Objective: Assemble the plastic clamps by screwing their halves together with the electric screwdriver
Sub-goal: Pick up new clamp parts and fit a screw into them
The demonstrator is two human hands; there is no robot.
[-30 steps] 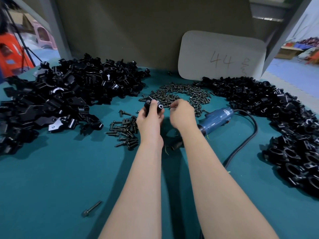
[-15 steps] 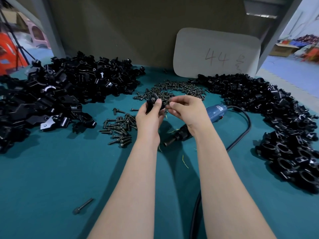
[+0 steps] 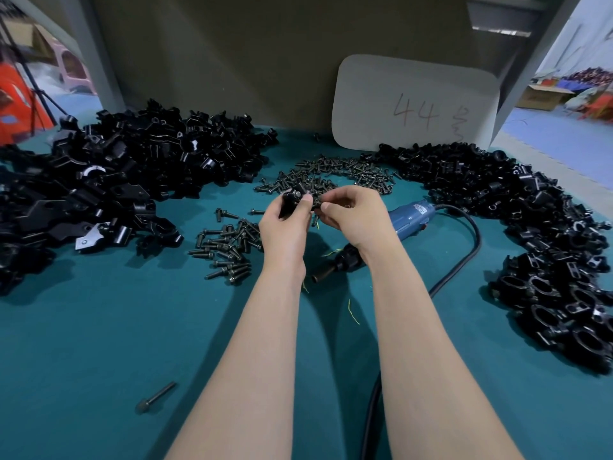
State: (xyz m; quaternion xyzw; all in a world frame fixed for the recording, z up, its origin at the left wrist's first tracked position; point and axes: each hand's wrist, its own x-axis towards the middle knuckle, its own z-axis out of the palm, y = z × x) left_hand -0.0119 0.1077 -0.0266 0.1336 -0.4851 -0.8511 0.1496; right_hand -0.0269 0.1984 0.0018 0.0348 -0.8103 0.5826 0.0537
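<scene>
The clamp [image 3: 293,198] is up above the surface [image 3: 99,343], held in the curled fingers of my left hand [image 3: 285,227]. The fingers of my right hand [image 3: 353,217] pinch a small screw [image 3: 315,220] just beside it. The electric screwdriver [image 3: 406,220] lies under that wrist.

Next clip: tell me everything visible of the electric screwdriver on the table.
The electric screwdriver lies on its side on the teal table, ungripped. Its body is blue and plastic-looking, with a pale label near the rear; its black nose points down-left, toward the person. A black cable leaves the rear and curves along the table to the near edge. The right hand is in front of it, the wrist hiding its middle.
</scene>
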